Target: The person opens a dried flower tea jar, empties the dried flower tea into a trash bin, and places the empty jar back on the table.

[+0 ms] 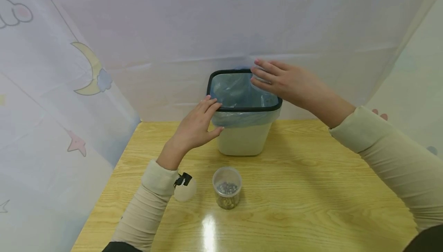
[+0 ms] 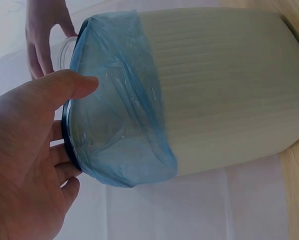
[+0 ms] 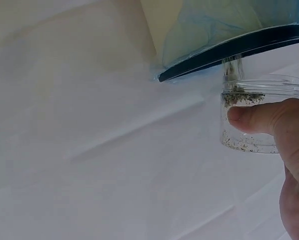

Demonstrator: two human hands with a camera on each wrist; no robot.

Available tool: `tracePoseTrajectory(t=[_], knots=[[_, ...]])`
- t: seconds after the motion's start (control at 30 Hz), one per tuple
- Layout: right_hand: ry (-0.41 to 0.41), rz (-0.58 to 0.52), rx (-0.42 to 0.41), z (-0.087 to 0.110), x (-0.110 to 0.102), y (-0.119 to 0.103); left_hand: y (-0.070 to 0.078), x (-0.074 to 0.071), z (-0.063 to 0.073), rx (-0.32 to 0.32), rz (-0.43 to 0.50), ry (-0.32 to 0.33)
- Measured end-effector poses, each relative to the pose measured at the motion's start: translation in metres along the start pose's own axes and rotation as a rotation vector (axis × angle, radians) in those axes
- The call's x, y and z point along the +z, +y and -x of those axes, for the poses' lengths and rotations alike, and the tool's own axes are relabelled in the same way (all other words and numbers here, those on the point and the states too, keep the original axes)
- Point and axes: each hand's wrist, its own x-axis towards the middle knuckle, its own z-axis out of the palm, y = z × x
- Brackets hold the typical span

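My right hand (image 1: 288,82) grips a clear jar (image 3: 254,120), its thumb lying along the side. The jar is tipped with its threaded mouth toward the trash bin (image 1: 243,138), and small dark dried bits cling inside it. In the head view the hand hides most of the jar. A blue plastic bag (image 2: 119,100) lines the bin and folds over its black rim (image 1: 249,109). My left hand (image 1: 197,123) holds the rim at the front left corner, fingers over the edge and thumb on the outer side.
A second clear jar (image 1: 227,196) with small greyish pieces inside stands open on the wooden table (image 1: 311,190), nearer to me. Left of it lies a round whitish lid (image 1: 185,192), partly behind my left wrist. A pale cloth backdrop (image 1: 173,25) rises right behind the bin.
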Motion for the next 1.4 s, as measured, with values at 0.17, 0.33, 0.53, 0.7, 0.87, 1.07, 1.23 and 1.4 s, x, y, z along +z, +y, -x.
tracePoseTrajectory(t=[0.17,0.33,0.53,0.7,0.87,1.07,1.23,1.4], knots=[[0.003,0.002,-0.008,-0.0014,0.0012,-0.0007,-0.0006,0.0002,0.0002,0.003,0.004,0.004],[0.021,0.019,-0.014,-0.0023,0.0007,-0.0005,-0.0009,0.0003,0.0003,0.000,0.004,0.004],[0.047,0.020,-0.016,-0.0033,0.0010,-0.0001,-0.0019,0.0009,-0.0004,0.001,0.001,0.007],[0.078,-0.002,-0.012,-0.0034,0.0019,-0.0007,-0.0021,0.0013,-0.0006,0.000,-0.001,0.003],[0.089,-0.019,-0.004,-0.0030,0.0015,-0.0005,-0.0014,0.0011,-0.0014,0.006,-0.002,0.007],[0.096,-0.060,0.017,-0.0031,0.0001,-0.0006,-0.0002,-0.0006,-0.0020,0.012,-0.006,0.008],[0.056,-0.076,0.029,-0.0027,-0.0017,-0.0007,0.0008,-0.0014,-0.0025,0.013,-0.007,0.007],[0.038,-0.118,0.046,-0.0030,-0.0020,-0.0001,0.0011,-0.0012,-0.0038,0.015,-0.007,0.007]])
